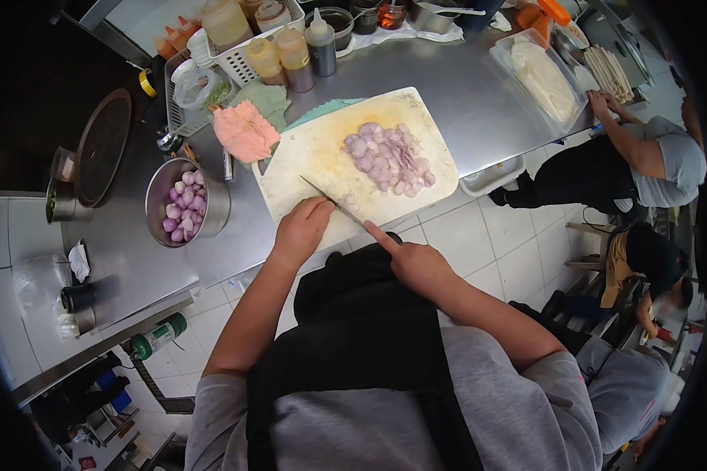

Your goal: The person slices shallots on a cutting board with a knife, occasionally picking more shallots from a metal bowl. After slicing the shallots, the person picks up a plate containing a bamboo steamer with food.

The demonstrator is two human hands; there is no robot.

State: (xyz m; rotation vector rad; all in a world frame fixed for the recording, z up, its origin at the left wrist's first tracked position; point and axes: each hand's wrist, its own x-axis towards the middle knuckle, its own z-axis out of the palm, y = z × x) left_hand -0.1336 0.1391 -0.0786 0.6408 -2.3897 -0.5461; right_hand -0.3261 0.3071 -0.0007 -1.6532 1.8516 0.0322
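Note:
My right hand (415, 263) is closed round the handle of a kitchen knife (331, 199), its index finger stretched along the top of the blade. The blade lies over the white cutting board (298, 161), its tip toward the upper left. Close beside the blade, my left hand (301, 229) rests on the board's near edge with fingers bent together; whatever they hold is hidden. A few pale slices lie by the blade. Farther up the board is a pile of sliced shallots (389, 157). To the left stands a metal pot (220, 206) with peeled whole shallots (184, 206) in it.
Pink (246, 131) and green cloths (264, 100) lie beyond the board's left corner. Squeeze bottles (294, 59) and a white basket (239, 63) stand at the back. A plastic tub (546, 82) sits at the right. Co-workers (640, 161) are on the right side.

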